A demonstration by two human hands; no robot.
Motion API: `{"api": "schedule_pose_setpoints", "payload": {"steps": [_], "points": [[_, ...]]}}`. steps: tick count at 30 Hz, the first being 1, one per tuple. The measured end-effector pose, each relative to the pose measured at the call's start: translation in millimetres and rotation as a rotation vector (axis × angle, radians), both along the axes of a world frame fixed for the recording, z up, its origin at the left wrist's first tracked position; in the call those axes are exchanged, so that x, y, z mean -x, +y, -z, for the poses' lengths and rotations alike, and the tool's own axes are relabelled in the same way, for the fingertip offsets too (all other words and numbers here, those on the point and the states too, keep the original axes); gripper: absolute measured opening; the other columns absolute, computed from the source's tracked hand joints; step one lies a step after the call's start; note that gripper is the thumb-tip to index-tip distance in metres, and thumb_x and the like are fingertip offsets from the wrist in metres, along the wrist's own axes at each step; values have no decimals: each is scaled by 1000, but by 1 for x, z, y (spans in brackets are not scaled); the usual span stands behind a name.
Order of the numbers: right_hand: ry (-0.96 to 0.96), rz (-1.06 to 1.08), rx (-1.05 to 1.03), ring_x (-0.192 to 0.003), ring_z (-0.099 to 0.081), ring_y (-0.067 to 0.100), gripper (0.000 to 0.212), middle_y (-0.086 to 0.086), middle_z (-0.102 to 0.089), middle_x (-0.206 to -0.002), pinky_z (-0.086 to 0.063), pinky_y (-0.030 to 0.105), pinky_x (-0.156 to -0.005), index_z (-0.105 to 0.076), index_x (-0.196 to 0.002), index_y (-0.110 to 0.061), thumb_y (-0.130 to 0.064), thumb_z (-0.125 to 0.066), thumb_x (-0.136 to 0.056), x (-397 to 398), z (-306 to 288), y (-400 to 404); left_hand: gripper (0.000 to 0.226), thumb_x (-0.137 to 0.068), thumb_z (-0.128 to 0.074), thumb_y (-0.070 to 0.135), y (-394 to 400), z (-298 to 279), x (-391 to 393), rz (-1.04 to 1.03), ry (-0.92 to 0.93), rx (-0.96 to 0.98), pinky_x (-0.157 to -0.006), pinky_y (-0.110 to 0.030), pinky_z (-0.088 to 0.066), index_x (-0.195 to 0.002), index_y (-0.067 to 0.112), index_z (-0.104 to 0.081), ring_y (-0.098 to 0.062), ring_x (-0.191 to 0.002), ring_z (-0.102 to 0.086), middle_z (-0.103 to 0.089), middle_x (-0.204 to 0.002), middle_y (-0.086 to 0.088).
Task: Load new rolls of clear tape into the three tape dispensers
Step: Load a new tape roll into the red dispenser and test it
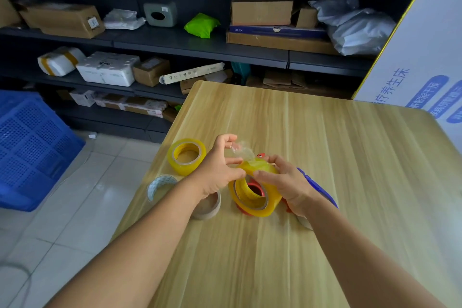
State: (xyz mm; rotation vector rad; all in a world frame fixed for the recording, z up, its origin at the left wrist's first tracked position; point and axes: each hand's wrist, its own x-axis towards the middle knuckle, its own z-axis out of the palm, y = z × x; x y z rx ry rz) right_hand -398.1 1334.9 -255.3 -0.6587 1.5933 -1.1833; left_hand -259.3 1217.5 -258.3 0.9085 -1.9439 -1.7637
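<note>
STEP: threading roll one, judged | LEFT: left hand pinching peeled tape end | RIGHT: right hand curled round tape roll seated on red dispenser, table centre | SPARE: second roll far left | NEXT: feed end to cutter; blue dispenser right, unloaded.

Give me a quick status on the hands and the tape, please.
Left hand pinching peeled tape end. Right hand gripping yellowish roll on red dispenser. Spare roll lying left; nothing obstructing.

Obscured items, head view
I find the red dispenser mostly hidden behind the held tape roll; my right hand covers the blue dispenser.
</note>
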Motion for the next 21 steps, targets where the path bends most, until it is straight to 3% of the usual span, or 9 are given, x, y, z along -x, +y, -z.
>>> {"api": "schedule_pose_setpoints", "payload": {"steps": [3,5,8,11,13,14,16,18,21], "points": [[2,-45,-47,-72,-65,18,51,12,-65,-88,-55,29,-63,-53,-110,-13,-11,-80,-68,0,7,7,88,-70,-79,2,8,15,-3,-26,-31,16,-87,-30,-53,-134,31,-27,-8,-106,-60,-39,-124,8],[32,-47,-84,-74,-64,18,54,8,-64,-86,-53,33,-68,-54,-107,-14,-18,-78,-59,0,13,10,97,-69,-79,3,11,25,-7,-32,-53,-40,-87,-32,-53,-141,36,-22,-11,-105,-62,-40,-125,7],[64,-62,-115,-80,-63,18,49,7,-63,-90,-52,35,-75,-55,-105,-19,-21,-76,-61,2,24,13,105,-71,-78,3,14,38,-10,-7,-78,-125,-91,-33,-51,-145,42,-15,-10,-105,-63,-47,-124,6],[51,-55,-113,-80,-61,15,50,6,-59,-96,-51,28,-68,-51,-105,-25,-22,-74,-60,3,32,14,102,-74,-78,7,14,48,-10,-40,-88,-174,-96,-32,-49,-146,41,-14,-8,-104,-64,-63,-114,2],[76,-32,-100,-80,-62,14,51,4,-57,-102,-51,23,-63,-46,-105,-30,-17,-74,-64,3,36,13,96,-75,-78,14,14,51,-9,-92,-110,-168,-86,-22,-48,-144,44,-18,-1,-97,-65,-66,-107,5],[167,-31,-118,-82,-62,12,53,1,-54,-107,-51,21,-61,-44,-108,-31,-15,-74,-67,2,38,13,93,-75,-78,18,14,52,-7,-112,-125,-158,-82,-20,-46,-142,46,-21,-1,-96,-65,-66,-106,4],[473,-59,-170,-91,-58,11,63,-4,-44,-121,-48,17,-62,-38,-120,-33,-17,-73,-71,0,44,14,85,-75,-77,23,14,54,-1,-146,-161,-128,-88,-26,-47,-140,47,-27,-9,-103,-63,-64,-112,-1],[710,-92,-148,-105,-49,12,76,-6,-32,-132,-44,17,-72,-30,-135,-33,-23,-73,-73,-4,50,15,74,-75,-76,27,12,58,6,-203,-223,-59,-93,-34,-47,-135,43,-35,-15,-107,-58,-58,-118,1],[824,-162,-122,-126,-35,15,94,-5,-27,-142,-39,24,-93,-14,-146,-33,-35,-74,-73,-6,59,17,52,-77,-73,30,8,63,15,-278,-344,43,-74,-29,-45,-120,38,-46,-17,-95,-57,-53,-112,7]]}}
